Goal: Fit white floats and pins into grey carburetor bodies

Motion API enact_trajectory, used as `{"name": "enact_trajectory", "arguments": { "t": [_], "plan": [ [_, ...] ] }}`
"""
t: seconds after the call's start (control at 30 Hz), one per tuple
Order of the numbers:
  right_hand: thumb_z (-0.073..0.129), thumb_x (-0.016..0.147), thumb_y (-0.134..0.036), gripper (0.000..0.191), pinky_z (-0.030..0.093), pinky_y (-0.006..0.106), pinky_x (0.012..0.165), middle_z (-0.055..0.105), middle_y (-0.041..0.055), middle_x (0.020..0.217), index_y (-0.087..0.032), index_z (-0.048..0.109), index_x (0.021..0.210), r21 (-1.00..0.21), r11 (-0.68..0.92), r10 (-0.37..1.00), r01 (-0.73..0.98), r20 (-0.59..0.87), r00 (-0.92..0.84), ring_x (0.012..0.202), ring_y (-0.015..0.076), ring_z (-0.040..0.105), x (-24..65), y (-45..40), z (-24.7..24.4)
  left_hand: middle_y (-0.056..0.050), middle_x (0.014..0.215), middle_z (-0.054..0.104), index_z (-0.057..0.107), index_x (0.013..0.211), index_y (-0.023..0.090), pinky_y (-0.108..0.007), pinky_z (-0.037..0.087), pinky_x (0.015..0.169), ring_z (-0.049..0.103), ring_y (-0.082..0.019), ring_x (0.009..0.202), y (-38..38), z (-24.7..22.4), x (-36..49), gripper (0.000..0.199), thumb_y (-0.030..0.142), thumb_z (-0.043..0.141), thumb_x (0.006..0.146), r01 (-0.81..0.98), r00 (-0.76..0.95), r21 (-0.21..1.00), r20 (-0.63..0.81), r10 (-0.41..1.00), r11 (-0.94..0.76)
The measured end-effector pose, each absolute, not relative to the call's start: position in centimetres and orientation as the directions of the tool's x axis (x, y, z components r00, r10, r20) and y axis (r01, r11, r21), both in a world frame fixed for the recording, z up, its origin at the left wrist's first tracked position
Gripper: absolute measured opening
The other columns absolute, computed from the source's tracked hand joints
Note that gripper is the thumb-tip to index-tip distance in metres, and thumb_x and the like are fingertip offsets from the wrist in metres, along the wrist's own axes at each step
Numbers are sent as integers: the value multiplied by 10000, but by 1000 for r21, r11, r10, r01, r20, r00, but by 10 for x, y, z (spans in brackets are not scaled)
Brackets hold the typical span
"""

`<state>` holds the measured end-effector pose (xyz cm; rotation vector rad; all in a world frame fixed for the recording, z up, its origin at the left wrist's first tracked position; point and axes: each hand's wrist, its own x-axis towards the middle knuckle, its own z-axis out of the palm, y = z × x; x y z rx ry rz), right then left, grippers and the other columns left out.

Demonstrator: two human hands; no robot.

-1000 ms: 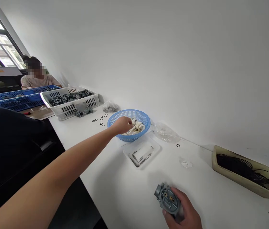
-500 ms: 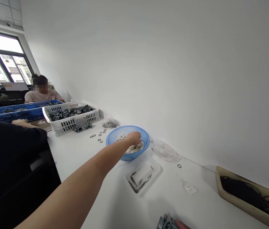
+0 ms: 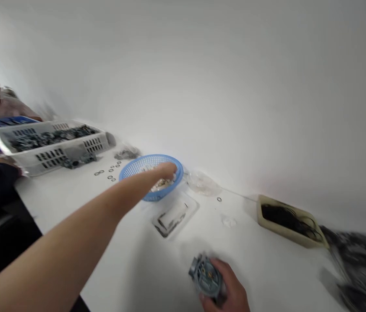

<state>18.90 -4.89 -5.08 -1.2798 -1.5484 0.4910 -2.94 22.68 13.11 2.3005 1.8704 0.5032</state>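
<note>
As the right hand [image 3: 230, 281] is gripping an uncovered, seemingly unfinished metal casting [image 3: 207, 279], the left hand [image 3: 169, 170] is overlapping the blue basket [image 3: 131, 167]. Its grasp I cannot tell.

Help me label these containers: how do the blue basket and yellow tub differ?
The basket is blue and round; the tub is yellowish and oblong. The basket has perforated sides; the tub looks solid. Pale pieces lie in the basket, dark strands in the tub. Both are open-topped.

The basket [image 3: 133, 168] stands behind the tray [image 3: 175, 213], possibly touching.
</note>
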Motion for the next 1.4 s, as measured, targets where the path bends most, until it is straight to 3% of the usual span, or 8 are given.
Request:
{"name": "enact_trajectory", "arguments": {
  "t": [0.17,0.3,0.47,0.67,0.83,0.97,1.17,1.4],
  "plan": [
    [644,646,-152,555,568,385,833,612,102,1110,-209,521,1184,-836,314,934,450,357,10,976,272,637,187,-52,-28,-1,681,613,679,903,147,-247,409,646,570,-154,674,210,161,-27,305,344,705,672,937,186,285,87,979,-203],
    [669,664,-188,587,554,412,855,582,111,1167,-212,489,1222,-866,269,955,422,298,2,1035,281,609,189,-52,-26,28,548,570,681,825,184,-241,355,537,506,-110,512,117,147,-25,333,490,666,696,872,241,293,440,865,-392],
    [670,657,-230,614,514,438,902,588,111,1160,-200,475,1238,-825,329,930,460,368,-6,1037,284,594,188,-56,-19,34,498,533,626,771,166,-222,325,470,471,-83,447,6,74,1,83,246,612,789,590,469,13,808,356,-807],
    [598,780,-440,596,486,471,906,558,139,1198,-174,431,1287,-784,440,881,438,472,-40,1067,300,566,188,-58,-8,72,456,428,585,883,154,-244,284,457,385,-79,430,-13,39,18,163,86,628,740,503,408,-32,890,205,-864],
    [485,906,-367,430,396,506,981,518,132,1240,-206,440,1303,-753,468,785,463,595,173,1162,291,488,191,-71,-7,78,452,417,583,864,161,-247,287,450,373,-75,430,-19,44,12,205,32,640,715,448,415,-66,899,141,-892],
    [561,897,-352,403,425,469,963,559,100,1202,-250,485,1280,-873,448,784,192,487,385,1103,258,530,171,-98,13,74,449,414,582,823,150,-259,268,435,364,-79,431,-26,49,10,195,21,657,697,413,388,-35,911,141,-910],
    [587,864,-458,312,521,434,889,641,60,1104,-286,604,1124,-854,279,950,-438,181,253,1048,247,601,119,-122,50,64,467,459,584,857,152,-246,307,457,394,-79,463,-35,56,11,163,57,630,733,333,342,0,932,120,-943],
    [627,816,-484,273,457,491,999,663,20,1122,-316,642,1031,-786,214,967,-580,89,237,1138,259,577,106,-118,54,54,492,484,587,870,147,-233,339,455,439,-83,464,-41,64,10,158,54,603,744,296,327,24,937,125,-955]
  ]
}}
